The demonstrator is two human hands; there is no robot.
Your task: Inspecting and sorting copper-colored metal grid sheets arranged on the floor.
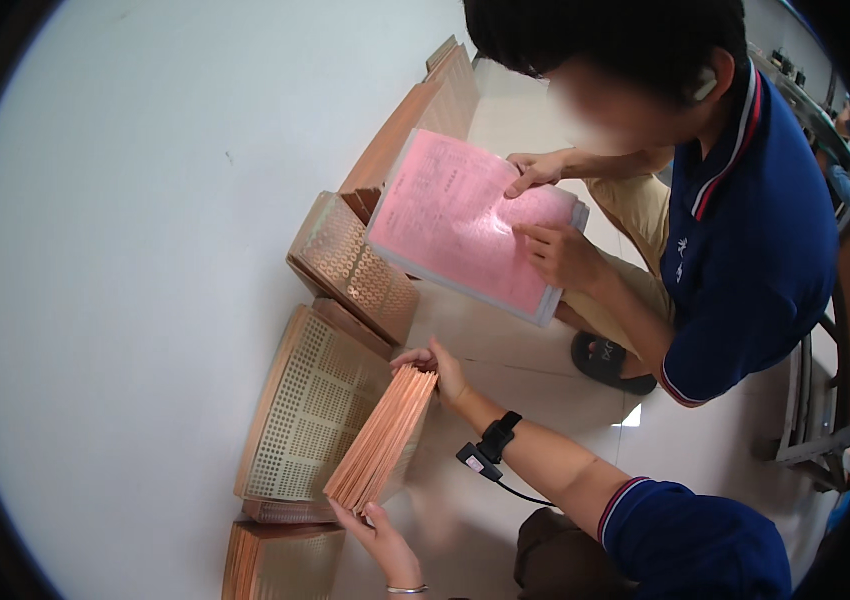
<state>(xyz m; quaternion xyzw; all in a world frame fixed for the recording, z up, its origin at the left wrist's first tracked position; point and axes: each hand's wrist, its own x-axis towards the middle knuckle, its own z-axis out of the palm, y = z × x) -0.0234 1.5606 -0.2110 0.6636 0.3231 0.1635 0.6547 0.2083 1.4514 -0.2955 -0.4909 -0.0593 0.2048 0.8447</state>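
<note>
With left hand (385,548) and right hand (447,375), we grip a ridged, copper-brown board stack (380,440); beyond it, a person (760,260) holds a glossy, printed pink sheet (455,225).

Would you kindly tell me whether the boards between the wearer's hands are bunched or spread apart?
Bunched: the boards form one block, their edges side by side, between the left hand and right hand.

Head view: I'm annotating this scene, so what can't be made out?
In the head view:
Stack: board count; edges too thin and close.
Right hand: partly hidden by the stack.
Left hand: arm cut off by the lower edge.
Pink sheet: print too small, partly under glare.
</note>
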